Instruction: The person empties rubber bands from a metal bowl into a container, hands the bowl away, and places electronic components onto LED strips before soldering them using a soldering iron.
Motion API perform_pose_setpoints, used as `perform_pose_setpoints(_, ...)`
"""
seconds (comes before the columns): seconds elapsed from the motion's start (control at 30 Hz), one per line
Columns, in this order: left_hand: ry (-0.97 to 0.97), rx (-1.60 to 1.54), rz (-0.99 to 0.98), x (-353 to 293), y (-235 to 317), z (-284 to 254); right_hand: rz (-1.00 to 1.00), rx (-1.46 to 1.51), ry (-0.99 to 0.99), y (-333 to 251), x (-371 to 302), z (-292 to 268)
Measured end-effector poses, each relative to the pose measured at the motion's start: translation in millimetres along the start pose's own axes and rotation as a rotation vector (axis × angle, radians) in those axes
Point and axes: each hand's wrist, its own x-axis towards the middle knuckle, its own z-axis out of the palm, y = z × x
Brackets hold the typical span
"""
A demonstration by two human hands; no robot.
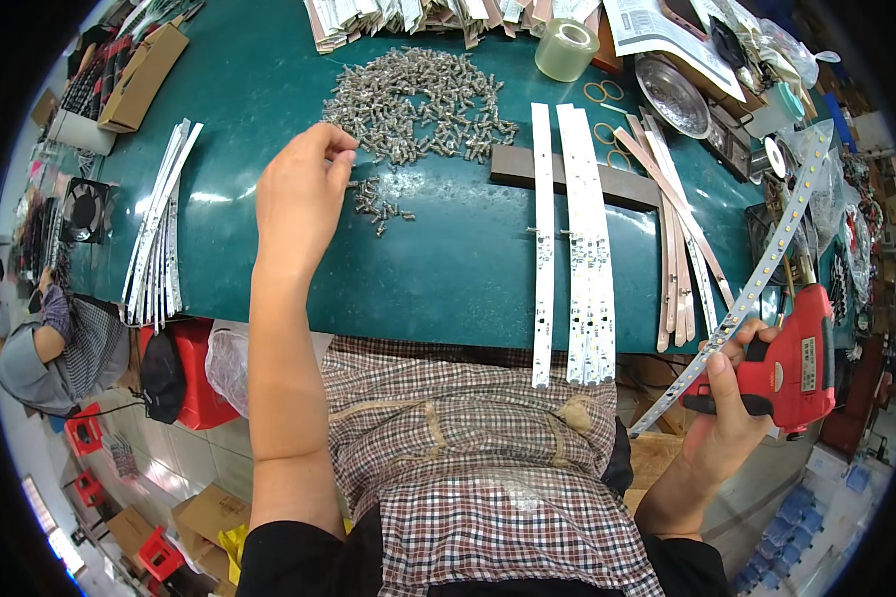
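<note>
My left hand [304, 189] is over the table at the near left edge of a heap of small metal pieces [403, 104]. Its thumb and fingertips are pinched together, and whatever lies between them is too small to make out. A few similar pieces [380, 204] lie loose just right of the wrist. At the right table edge, my right hand [732, 398] is closed around a red pistol-shaped power tool [801, 363] with a black trigger area. The same hand holds a long LED strip board [767, 264] slanting up to the right.
White strip boards [587, 239] rest on a dark bar [528, 167], their ends overhanging the near edge. More strips [159, 229] lie left, and others [672, 239] right. Behind are a tape roll [567, 50] and a metal dish [672, 95]. Another person [55, 348] sits far left.
</note>
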Motion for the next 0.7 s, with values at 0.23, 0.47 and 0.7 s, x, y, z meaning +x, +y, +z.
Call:
perform_pose_setpoints(0.23, -0.045, 0.039, 0.095, 1.8, 1.7, 9.2, 0.027, -0.016, 0.001, -2.6, -4.2, 10.1)
perform_pose_setpoints(0.47, -0.17, 0.137, 0.014, 4.5, 0.8, 6.4, 0.05, -0.008, -0.023, -5.3, -5.6, 13.0)
perform_pose_setpoints(0.7, -0.077, 0.202, -0.003, 7.4, 19.9, 8.0, 0.087, 0.036, -0.059, -6.3, -6.3, 14.7)
